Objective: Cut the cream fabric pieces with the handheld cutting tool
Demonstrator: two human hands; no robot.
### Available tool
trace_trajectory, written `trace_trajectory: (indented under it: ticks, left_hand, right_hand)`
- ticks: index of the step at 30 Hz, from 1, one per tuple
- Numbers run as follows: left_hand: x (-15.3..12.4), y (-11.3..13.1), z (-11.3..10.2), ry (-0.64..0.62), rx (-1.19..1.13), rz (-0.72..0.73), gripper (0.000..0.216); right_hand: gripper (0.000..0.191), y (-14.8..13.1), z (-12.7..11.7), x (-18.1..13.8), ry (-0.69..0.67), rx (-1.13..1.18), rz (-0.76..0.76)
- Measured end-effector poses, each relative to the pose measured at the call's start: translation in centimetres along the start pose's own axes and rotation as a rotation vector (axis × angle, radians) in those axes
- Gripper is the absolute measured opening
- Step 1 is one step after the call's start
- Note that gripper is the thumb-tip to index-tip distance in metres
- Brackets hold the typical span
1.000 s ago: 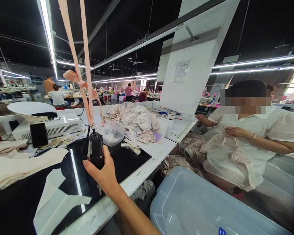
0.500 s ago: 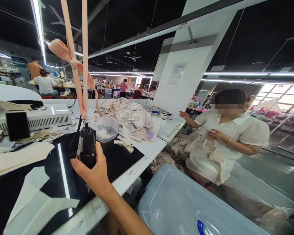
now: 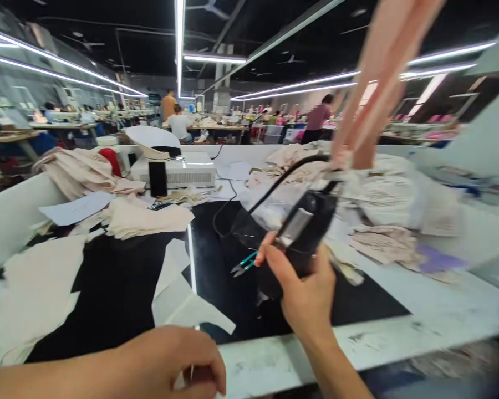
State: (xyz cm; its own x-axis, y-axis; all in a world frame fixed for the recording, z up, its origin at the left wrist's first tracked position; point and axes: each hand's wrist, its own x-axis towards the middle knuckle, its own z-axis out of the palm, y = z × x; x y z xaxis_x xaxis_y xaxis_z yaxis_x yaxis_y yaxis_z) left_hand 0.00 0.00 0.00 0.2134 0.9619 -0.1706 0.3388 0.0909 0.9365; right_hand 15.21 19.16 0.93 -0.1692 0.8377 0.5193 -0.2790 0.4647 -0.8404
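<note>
My right hand (image 3: pixel 305 282) is wrapped round a black hand-held tool (image 3: pixel 311 221) with a metal lever, whose exact kind I cannot make out. Pink fabric straps (image 3: pixel 374 94) and a dark cord run up from its top. Teal-handled thread snips (image 3: pixel 244 264) show beside my right fingertips; whether I touch them is unclear. At the lower left, my left hand (image 3: pixel 178 357) is curled near the table's front edge, with a pale sliver showing between the fingers. White cut pieces (image 3: pixel 187 302) lie just beyond it on the black work surface (image 3: pixel 120 277).
Cream fabric pieces (image 3: pixel 45 288) cover the left side. A white machine (image 3: pixel 191 170) stands at the back, with a black block (image 3: pixel 158 178) before it. Heaped garment parts (image 3: pixel 382 188) and a purple scrap (image 3: pixel 441 259) lie at the right. People work at distant tables.
The view has swung left, taking the nearby co-worker and the plastic bin out of frame. My left hand has come into view. The tool in my right hand is now tilted, its straps blurred.
</note>
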Motion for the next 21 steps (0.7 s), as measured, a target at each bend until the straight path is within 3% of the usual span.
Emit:
trace_trajectory:
  ticks: [4,7,15,21]
  left_hand:
    - [0.8,-1.9,-2.1,0.320,0.413,0.163,0.019]
    - [1.5,-3.1,-3.3,0.420,0.627,0.291,0.020]
    - [3.1,-5.7,-4.4,0.361,0.942,0.437,0.017]
    - [3.0,-6.6,-4.4,0.351,0.995,0.487,0.017]
  right_hand:
    - [0.035,0.6,0.3,0.2,-0.014,0.093,-0.009]
    - [0.038,0.1,0.8,-0.4,-0.047,0.151,0.024]
    - [0.038,-0.3,1.2,-2.8,-0.221,0.295,0.072]
    - [0.039,-0.1,1.7,-3.3,-0.216,0.277,0.027]
